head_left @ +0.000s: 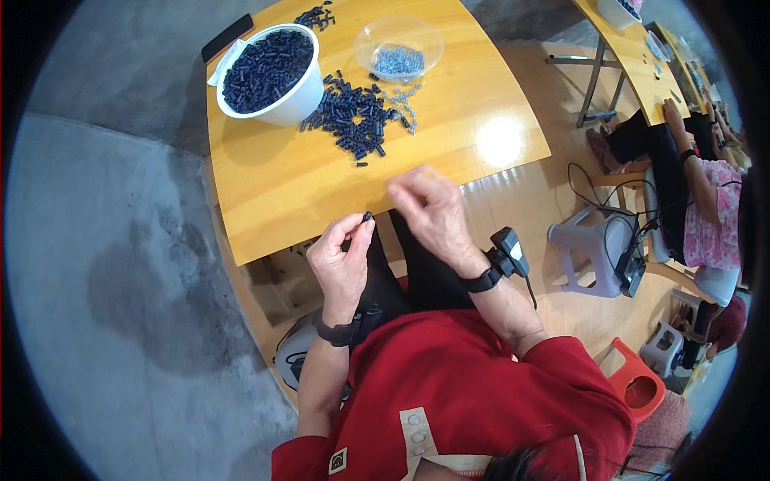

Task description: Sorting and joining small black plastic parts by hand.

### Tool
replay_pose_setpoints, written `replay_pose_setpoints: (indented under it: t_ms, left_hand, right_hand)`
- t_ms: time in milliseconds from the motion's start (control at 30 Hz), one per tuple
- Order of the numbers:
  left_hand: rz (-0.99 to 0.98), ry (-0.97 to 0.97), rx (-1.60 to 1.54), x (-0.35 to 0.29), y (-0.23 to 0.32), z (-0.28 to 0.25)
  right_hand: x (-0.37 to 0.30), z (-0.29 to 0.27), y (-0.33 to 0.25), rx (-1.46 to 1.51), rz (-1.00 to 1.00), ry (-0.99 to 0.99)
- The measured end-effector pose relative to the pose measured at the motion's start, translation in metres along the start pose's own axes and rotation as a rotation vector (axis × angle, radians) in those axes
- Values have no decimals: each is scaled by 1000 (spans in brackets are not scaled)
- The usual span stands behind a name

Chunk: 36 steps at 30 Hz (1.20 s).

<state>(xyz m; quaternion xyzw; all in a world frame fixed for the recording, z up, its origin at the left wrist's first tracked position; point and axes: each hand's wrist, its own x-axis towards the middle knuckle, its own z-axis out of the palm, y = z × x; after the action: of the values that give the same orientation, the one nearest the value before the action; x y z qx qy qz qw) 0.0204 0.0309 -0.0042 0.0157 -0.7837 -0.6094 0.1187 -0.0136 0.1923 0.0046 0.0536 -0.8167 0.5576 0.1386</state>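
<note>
Between thumb and fingertips, my left hand (pixel 341 260) pinches a small dark cylindrical plastic piece (pixel 366 216), just off the near edge of the table. My right hand (pixel 433 212) hovers to the right of it, apart from the piece. Motion smears its curled fingers, so I cannot make out whether anything is in them. Beyond both hands, a heap of similar dark pieces (pixel 353 120) lies loose on the yellow wooden table (pixel 281 192). Small clear bits (pixel 407 108) are scattered at the heap's right side.
A white tub (pixel 298 103) full of dark pieces stands at the table's far left, by a black phone-like slab (pixel 228 38). A clear round bowl (pixel 365 40) holds small bluish clear parts (pixel 399 61). Rightward are a grey stool (pixel 589 244) with cables, a red stool (pixel 634 377) and other people seated at another table.
</note>
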Motion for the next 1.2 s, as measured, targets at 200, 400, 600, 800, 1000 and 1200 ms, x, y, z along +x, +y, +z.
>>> replay_pose_setpoints:
  t_ms: [200, 400, 600, 800, 1000, 1200]
  left_hand:
    - [-41, -44, -60, 1, 0, -3]
    - [-45, -73, -62, 4, -3, -5]
    - [-64, -92, -49, 6, -1, -2]
    - [-61, -50, -69, 8, 0, 4]
    - [-61, -80, -60, 7, 0, 3]
    - [-72, -111, -45, 6, 2, 1]
  right_hand:
    - [37, -11, 36, -306, 75, 205]
    - [59, -8, 46, -438, -26, 254]
    - [58, 0, 56, -541, -75, 178]
    - [61, 2, 54, -488, -102, 192]
    - [84, -3, 52, -401, -66, 205]
    - [87, -1, 71, -445, -137, 93]
